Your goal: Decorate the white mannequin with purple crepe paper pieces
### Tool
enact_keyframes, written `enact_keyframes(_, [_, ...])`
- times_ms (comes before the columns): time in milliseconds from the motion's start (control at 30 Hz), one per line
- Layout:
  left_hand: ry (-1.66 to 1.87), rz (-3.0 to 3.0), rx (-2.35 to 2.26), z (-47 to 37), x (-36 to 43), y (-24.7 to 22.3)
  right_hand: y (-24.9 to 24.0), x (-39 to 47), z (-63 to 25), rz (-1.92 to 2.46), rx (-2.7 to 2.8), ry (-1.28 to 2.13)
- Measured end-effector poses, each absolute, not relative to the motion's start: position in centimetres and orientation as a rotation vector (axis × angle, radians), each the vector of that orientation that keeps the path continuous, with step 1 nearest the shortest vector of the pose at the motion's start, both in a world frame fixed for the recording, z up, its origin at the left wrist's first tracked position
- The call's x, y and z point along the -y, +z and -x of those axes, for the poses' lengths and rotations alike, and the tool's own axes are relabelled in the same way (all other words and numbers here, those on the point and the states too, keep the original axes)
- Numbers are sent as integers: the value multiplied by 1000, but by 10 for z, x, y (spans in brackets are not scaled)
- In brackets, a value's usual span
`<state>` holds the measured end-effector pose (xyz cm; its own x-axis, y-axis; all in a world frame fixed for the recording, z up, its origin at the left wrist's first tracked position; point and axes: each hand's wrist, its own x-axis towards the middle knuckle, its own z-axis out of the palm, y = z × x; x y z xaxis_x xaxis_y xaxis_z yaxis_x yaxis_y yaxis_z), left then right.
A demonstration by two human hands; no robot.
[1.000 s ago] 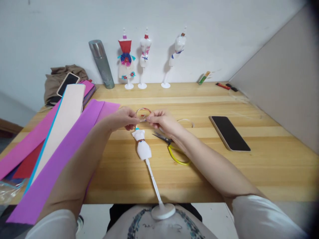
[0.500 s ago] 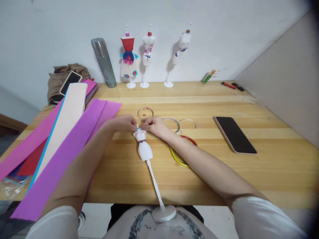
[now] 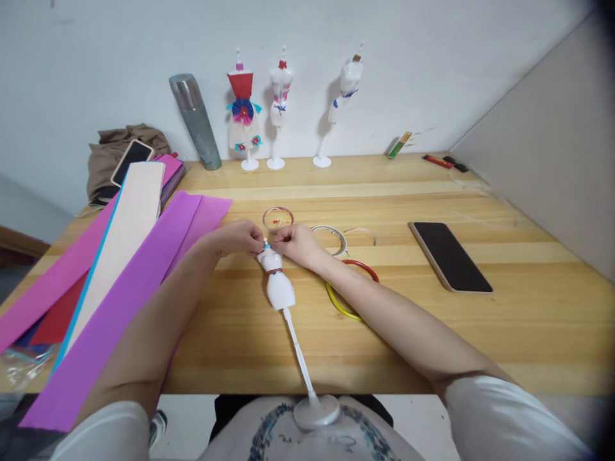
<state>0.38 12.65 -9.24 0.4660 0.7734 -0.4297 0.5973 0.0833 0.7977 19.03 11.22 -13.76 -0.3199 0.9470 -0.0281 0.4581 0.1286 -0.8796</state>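
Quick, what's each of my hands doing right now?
Left hand: fingers pinched closed at the small mannequin's neck; anything held can't be told.
Right hand: fingertips pinched at the neck's other side; contents hidden.

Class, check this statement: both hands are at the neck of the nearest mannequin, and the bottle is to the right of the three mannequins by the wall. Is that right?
No. The head view shows the bottle left of the three mannequins by the wall, not right. The left hand and right hand are indeed at the neck of the nearest mannequin.
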Motion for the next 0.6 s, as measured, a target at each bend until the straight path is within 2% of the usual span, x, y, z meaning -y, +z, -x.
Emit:
enact_keyframes(233, [393,-1429,-1110,-5,-127,-86,-119,-108,-198,1242,1326,1549])
enact_keyframes(400, [444,-1425,-1061,-3,-126,-80,-109,-103,-204,1130,1260,1601])
enact_keyframes(467, [459,-1458,-1089,-5,-123,-76,-106,-99,-205,1142,1350,1477])
enact_keyframes(600, [500,-1721,-1269,-15,-111,-70,-105,-91,-206,1174,1721,859])
